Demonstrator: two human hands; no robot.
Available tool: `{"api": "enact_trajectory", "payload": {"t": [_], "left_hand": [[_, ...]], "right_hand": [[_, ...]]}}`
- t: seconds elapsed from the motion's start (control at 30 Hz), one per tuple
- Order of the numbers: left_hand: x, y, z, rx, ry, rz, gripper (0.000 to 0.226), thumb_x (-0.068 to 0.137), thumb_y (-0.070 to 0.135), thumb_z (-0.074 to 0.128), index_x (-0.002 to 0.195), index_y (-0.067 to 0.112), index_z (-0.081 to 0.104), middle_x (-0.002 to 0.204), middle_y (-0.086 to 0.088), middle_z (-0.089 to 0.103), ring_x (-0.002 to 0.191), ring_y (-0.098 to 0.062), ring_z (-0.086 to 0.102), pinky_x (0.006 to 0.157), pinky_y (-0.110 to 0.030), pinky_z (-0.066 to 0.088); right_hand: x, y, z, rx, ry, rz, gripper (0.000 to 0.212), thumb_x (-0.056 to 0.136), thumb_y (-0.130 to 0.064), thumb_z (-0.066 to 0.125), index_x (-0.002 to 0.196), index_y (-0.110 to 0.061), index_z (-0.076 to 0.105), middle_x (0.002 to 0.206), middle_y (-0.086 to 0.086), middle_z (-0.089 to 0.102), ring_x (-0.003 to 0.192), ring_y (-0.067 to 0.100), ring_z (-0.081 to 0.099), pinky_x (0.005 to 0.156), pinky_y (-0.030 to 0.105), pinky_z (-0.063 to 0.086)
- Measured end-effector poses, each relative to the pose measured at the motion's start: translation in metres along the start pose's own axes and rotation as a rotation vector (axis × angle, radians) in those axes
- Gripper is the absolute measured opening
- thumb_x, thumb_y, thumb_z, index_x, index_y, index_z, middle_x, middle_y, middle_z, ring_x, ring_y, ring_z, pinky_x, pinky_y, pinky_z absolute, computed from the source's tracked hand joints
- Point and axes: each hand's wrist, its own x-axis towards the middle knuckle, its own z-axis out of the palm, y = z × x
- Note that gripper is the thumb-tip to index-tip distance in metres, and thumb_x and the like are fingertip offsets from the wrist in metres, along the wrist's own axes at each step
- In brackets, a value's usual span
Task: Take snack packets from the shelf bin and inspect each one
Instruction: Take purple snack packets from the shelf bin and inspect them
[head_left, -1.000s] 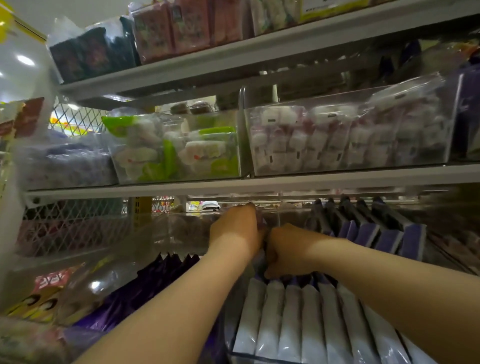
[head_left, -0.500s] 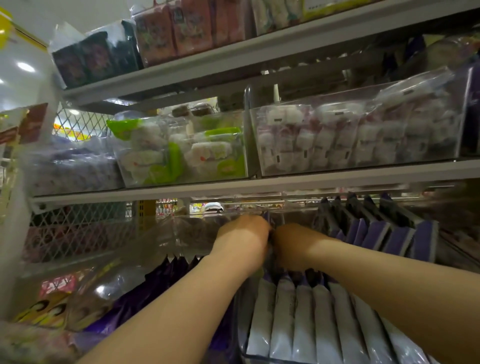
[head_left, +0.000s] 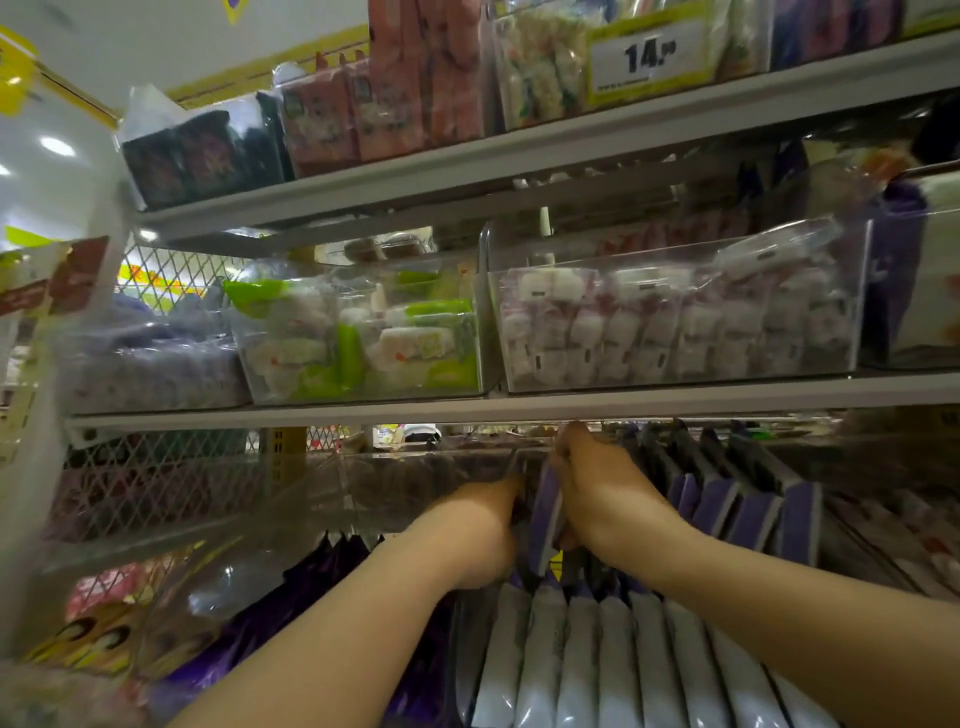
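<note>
Both arms reach into a clear shelf bin (head_left: 467, 597) on the lowest shelf, filled with upright white-and-purple snack packets (head_left: 582, 660). My right hand (head_left: 597, 488) grips a purple packet (head_left: 545, 512) that stands raised above the row, fingers curled over its top edge. My left hand (head_left: 478, 530) lies against the packet's left side; its fingertips are hidden behind the packet and the bin wall. More purple packets (head_left: 748, 499) stand in a row to the right.
The shelf edge (head_left: 467, 410) sits just above my hands. On it stand clear bins of green-and-white snacks (head_left: 358, 338) and pink-and-white snacks (head_left: 675, 322). A clear bin (head_left: 208, 499) lies to the left, wire mesh behind it. A yellow price tag (head_left: 649, 54) hangs on top.
The view has tilted upward. My right hand has risen toward the shelf edge, lifting a purple packet out of the row. My left hand stayed beside it.
</note>
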Motion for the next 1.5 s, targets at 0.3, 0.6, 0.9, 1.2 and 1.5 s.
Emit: {"api": "enact_trajectory", "payload": {"t": [0.3,0.6,0.9,1.2,1.5], "left_hand": [[-0.075,0.019,-0.007,-0.331,0.409,0.003,0.031,0.101,0.024,0.044,0.124,0.019,0.064,0.12,0.0,0.068,0.112,-0.018,0.06,0.084,-0.019,0.04],[-0.172,0.039,0.0,-1.366,0.486,-0.317,0.062,0.095,0.026,0.061,0.149,0.013,0.033,0.142,-0.006,0.045,0.096,-0.007,0.056,0.078,-0.029,0.056],[-0.24,0.04,0.073,-1.906,0.339,-0.466,0.019,0.092,0.008,0.06,0.109,0.003,0.066,0.086,-0.007,0.075,0.069,-0.014,0.072,0.056,-0.021,0.056],[-0.266,0.032,0.146,-1.67,0.121,-0.248,0.032,0.085,-0.006,0.057,0.111,0.014,0.062,0.1,-0.003,0.076,0.086,-0.017,0.073,0.063,-0.03,0.059],[-0.261,0.029,0.191,-1.627,0.092,-0.286,0.037,0.078,0.021,0.063,0.115,0.017,0.063,0.109,-0.005,0.074,0.097,-0.02,0.072,0.074,-0.032,0.058]], "right_hand": [[-0.076,-0.008,-0.035,0.309,0.283,-0.168,0.019,0.1,-0.024,0.046,0.082,-0.019,0.047,0.072,0.003,0.06,0.063,0.015,0.06,0.056,0.028,0.049],[-0.196,-0.037,-0.03,0.712,0.334,-0.134,0.016,0.102,-0.018,0.041,0.093,-0.028,0.05,0.096,-0.003,0.065,0.087,0.011,0.069,0.07,0.022,0.057],[-0.285,-0.024,0.018,1.005,0.214,0.124,0.015,0.1,-0.021,0.046,0.086,-0.02,0.051,0.105,0.012,0.067,0.095,0.021,0.069,0.074,0.028,0.058],[-0.292,0.018,0.042,1.043,-0.227,0.391,0.058,0.067,-0.055,0.064,0.105,-0.012,0.071,0.099,0.008,0.076,0.095,0.024,0.072,0.078,0.035,0.056],[-0.303,0.037,0.07,1.4,-0.209,0.614,0.028,0.085,-0.019,0.06,0.104,-0.001,0.069,0.094,0.02,0.074,0.08,0.027,0.074,0.062,0.032,0.059]]}}
